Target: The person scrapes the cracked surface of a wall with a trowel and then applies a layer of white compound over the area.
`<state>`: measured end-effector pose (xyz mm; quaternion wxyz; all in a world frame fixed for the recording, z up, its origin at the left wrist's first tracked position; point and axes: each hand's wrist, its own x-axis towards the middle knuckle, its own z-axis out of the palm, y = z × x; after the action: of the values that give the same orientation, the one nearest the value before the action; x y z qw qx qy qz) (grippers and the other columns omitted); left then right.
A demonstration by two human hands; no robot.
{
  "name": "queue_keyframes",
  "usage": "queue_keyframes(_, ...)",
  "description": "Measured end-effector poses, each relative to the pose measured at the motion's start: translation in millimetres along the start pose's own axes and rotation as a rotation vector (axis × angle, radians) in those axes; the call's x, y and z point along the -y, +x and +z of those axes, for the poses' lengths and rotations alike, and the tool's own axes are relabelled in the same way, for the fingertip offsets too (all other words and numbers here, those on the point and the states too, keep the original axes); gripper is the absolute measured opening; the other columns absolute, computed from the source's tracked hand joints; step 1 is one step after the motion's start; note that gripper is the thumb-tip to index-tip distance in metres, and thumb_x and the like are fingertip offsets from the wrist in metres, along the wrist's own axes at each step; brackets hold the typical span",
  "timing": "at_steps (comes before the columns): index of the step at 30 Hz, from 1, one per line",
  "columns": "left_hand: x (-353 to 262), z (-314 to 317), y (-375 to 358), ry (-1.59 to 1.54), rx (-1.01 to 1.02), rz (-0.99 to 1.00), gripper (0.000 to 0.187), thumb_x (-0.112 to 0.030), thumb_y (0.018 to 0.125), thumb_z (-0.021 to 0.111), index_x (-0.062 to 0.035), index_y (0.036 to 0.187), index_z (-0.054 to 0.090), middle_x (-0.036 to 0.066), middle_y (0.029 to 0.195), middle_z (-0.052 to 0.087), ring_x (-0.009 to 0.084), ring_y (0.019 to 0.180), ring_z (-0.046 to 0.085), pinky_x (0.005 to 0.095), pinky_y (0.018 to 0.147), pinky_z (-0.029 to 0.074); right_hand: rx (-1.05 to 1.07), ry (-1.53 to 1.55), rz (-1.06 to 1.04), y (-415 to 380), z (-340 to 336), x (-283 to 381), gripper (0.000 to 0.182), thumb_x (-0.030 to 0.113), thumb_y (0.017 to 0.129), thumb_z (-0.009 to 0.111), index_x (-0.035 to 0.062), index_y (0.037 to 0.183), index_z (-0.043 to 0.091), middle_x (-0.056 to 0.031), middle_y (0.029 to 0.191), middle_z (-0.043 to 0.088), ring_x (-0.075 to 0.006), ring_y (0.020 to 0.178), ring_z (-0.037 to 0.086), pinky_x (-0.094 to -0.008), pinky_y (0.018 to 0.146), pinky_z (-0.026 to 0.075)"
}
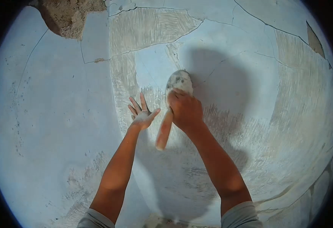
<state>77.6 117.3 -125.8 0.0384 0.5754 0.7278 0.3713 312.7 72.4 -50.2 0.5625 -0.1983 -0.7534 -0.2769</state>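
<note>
My right hand [185, 108] is wrapped round a trowel [180, 80]. Its rounded blade, coated whitish with dark spots, points up against the wall, and its reddish-brown handle [164, 129] slants down to the left below my fist. To the left of the trowel, my left hand [141, 116] is spread out at the wall with nothing in it; whitish dust covers part of the palm. Behind both hands, the pale blue painted wall [151, 68] has scraped patches with rough, streaky grooves. Whether the left fingertips press on the surface is hard to see.
Long cracks run across the upper wall. At the upper left, a broken hole [69, 19] exposes brown, crumbly material. A smaller broken gap [314, 40] lies at the upper right. More scraped plaster [297, 79] spreads down the right side. Shadows of my body fall on the wall.
</note>
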Motion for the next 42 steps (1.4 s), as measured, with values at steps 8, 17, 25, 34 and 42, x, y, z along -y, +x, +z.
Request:
queue_keyframes(8,-1.9,-5.1,-5.7,-0.026,0.002,0.011,0.131,-0.089,0.087,0.055,-0.0341,0.159,-0.039,0.024,0.16,-0.051,0.056,0.151,-0.035,0.0738,0.124,0.002,-0.042,0.005,0.027,99.8,15.3,-1.8,0.01,0.015,0.078,0.075,0.0073,0.075,0.07,-0.0155,0.078,0.072,-0.0369,0.072,0.074,-0.0463,0.062,0.059)
queue_keyframes(17,-2.9,-5.7,1.8,0.043,0.047,-0.015,0.127,-0.091,0.088,0.05,-0.0357,0.158,-0.04,0.023,0.161,-0.05,0.0531,0.152,-0.035,0.0738,0.124,0.002,-0.041,-0.024,-0.004,14.5,23.6,-19.9,0.009,0.015,0.083,0.07,0.0119,0.091,0.068,-0.009,0.089,0.073,-0.0313,0.089,0.074,-0.0463,0.069,0.061)
queue_keyframes(25,4.7,-11.3,-26.9,0.036,-0.006,0.068,0.118,-0.088,0.089,0.053,-0.0332,0.172,-0.009,0.023,0.173,-0.029,0.0525,0.159,-0.019,0.0648,0.129,0.007,0.158,-0.067,0.081,51.7,10.9,-14.7,0.008,0.022,0.086,0.073,0.0153,0.089,0.076,-0.0098,0.089,0.077,-0.0343,0.087,0.075,-0.0459,0.075,0.06)
queue_keyframes(34,124.7,-22.1,-214.8,-1.24,0.819,0.232,0.09,-0.078,0.094,0.059,-0.0182,0.159,0.047,0.014,0.155,0.057,0.0354,0.136,0.06,0.0566,0.117,0.042,0.126,0.362,0.253,-202.9,-53.8,14.4,0.028,-0.004,0.101,0.048,0.0024,0.102,0.075,-0.0154,0.111,0.081,-0.0278,0.105,0.079,-0.0389,0.09,0.063)
queue_keyframes(42,266.4,216.4,-311.2,0.03,0.372,-0.446,0.076,-0.059,0.105,0.053,-0.033,0.17,0.025,0.01,0.18,0.006,0.0409,0.164,0.001,0.0727,0.126,0.007,0.336,0.485,0.614,-324.3,-87.1,57.9,0.037,0.001,0.104,0.038,-0.0005,0.093,0.073,-0.0208,0.113,0.08,-0.0357,0.113,0.076,-0.0466,0.096,0.063)
